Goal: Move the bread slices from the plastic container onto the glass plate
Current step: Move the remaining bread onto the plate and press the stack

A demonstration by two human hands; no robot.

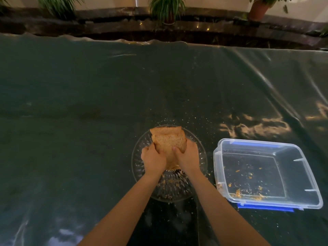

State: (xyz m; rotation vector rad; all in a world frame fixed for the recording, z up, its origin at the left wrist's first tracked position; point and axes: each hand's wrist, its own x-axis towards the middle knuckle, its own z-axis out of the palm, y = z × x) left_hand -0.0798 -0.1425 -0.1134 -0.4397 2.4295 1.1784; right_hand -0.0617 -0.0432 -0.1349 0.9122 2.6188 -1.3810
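A stack of brown bread slices (167, 139) is over the round glass plate (140, 153) near the table's front middle. My left hand (153, 158) grips the stack's left side and my right hand (186, 157) grips its right side, thumbs on top. I cannot tell whether the stack rests on the plate or hangs just above it. To the right stands the clear plastic container (269, 146) with blue clips, holding only crumbs.
A dark tablecloth under shiny plastic film (88, 103) covers the table. Crumbs lie scattered around the plate and container. Potted plants (166, 11) stand on a dark ledge beyond the table's far edge.
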